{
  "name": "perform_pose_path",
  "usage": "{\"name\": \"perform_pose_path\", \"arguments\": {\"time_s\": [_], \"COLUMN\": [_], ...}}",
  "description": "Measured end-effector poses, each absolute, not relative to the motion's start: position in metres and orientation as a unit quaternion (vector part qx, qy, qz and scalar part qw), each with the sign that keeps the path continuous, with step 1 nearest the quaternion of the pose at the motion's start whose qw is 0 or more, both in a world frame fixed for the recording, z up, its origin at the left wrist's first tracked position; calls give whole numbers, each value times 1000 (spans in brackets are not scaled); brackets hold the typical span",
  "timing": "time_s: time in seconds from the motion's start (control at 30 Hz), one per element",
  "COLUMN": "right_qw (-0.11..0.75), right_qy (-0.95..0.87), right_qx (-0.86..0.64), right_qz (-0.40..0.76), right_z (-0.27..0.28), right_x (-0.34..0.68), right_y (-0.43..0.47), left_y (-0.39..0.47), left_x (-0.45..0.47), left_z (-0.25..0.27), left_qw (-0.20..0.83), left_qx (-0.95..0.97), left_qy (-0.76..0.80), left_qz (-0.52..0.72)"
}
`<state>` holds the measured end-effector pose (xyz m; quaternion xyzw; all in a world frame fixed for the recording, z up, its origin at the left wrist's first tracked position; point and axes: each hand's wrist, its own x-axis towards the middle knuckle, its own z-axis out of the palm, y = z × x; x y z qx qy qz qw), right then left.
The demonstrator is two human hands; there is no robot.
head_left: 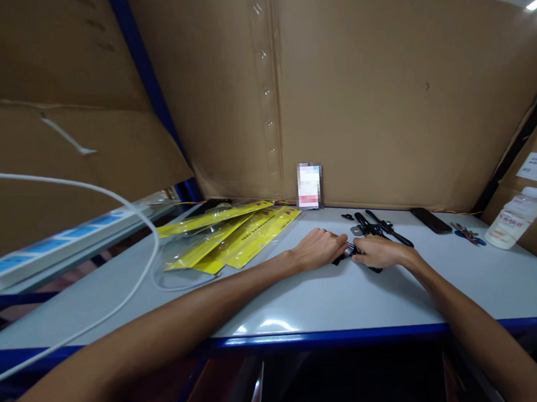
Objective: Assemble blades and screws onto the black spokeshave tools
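**Two hands closed on a dark piece at a glossy desk walled in cardboard**

Head view, with the clock face centred on the hands: the left hand (320,249) is curled, thumb and fingertips closed on one end of a black piece (340,259) with a silvery, shiny part. The right hand (378,252) comes in from four o'clock, fingers folded closed over the other end; its exact form is hidden under them. The piece sits just above the desk (302,302) or on it; I cannot tell which.

Long, narrow black parts (394,231), smooth and dark, lie at two o'clock. Towards three o'clock come a flat black phone (431,221), a small tangled cluster (469,235) and a translucent plastic bottle (518,219) with a white cap, leaning in the view. At eleven, a bright blurred screen (309,186) stands upright. At nine, clear plastic packets (257,238) with yellow card overlap in a fan, beside a looping white cable (156,238); farther out is a white power strip (57,241) with blue socket faces.

The pale grey desktop reflects light near its blue edge (331,338) at six. Creased brown cardboard (380,97) and a blue post (144,69) enclose the space.
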<state>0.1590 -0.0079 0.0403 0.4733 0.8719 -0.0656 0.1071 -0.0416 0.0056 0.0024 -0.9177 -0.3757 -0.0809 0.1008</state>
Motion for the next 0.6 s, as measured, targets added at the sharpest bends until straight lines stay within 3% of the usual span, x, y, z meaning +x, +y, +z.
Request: {"name": "perform_pose_path", "arguments": {"time_s": [0.3,0.47,0.6], "right_qw": [64,-9,21], "right_qy": [845,796,739], "right_qx": [531,602,666], "right_qz": [0,69,99], "right_z": [44,55,54], "right_x": [166,196,236], "right_y": [-5,11,35], "left_y": [7,4,2], "left_x": [-42,-41,-41], "left_z": [-3,-1,1], "left_qw": [92,86,83], "left_qx": [-911,-906,-908], "left_qy": [-399,-410,-406], "left_qz": [-54,-57,-59]}}
